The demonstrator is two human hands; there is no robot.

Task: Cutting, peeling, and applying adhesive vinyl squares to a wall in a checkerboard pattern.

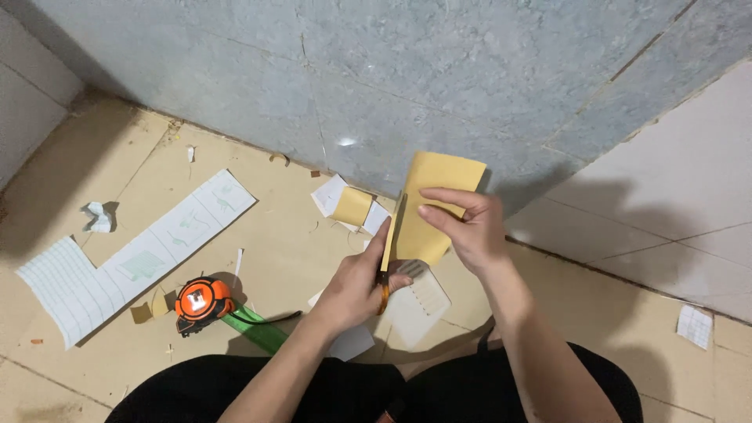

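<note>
L to R: white L-shaped grid-backed sheet (117, 262) flat on floor; orange round tape measure (200, 301) beside it. Left hand (356, 286) gripping orange-handled scissors (386, 270), blades up along edge of tan rectangular paper piece (435, 205). Right hand (464, 227) pinching same paper, held above floor nr wall.

Tape measure (202, 302) lay on floor (94, 360) left of hands, L-shaped sheet (133, 262) further left, paper scrap (695, 325) far right

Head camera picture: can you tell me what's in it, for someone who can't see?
A person's left hand cuts a yellow paper sheet with orange-handled scissors while the right hand holds it. An orange tape measure and paper scraps lie on the tan floor.
</note>
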